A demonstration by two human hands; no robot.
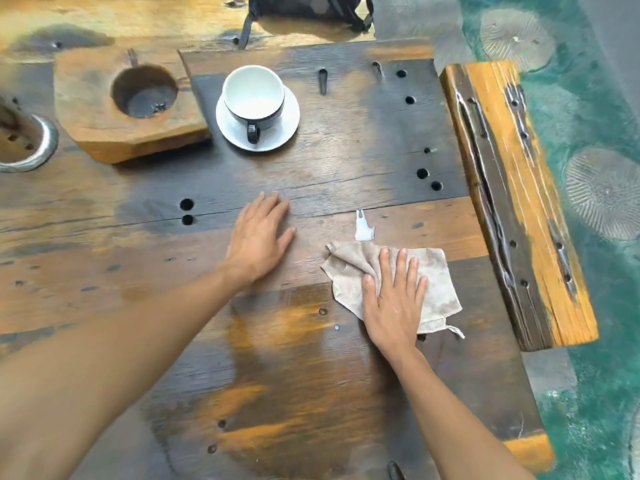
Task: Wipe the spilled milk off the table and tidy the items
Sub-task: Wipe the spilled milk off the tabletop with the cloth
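Milk point(363, 230) is sitting just beyond the right hand point(393, 299), fingers pressing flat on the cloth point(436, 271); left hand point(259, 233) is resting open, empty

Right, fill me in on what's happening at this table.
A person is wiping up spilled milk on a wooden table. The right hand lies flat on a beige cloth, pressing it to the wood just short of a small white puddle of milk that is not yet wiped. The left hand rests flat on the bare tabletop beside it, holding nothing. Farther back, an upright cup stands on its saucer.
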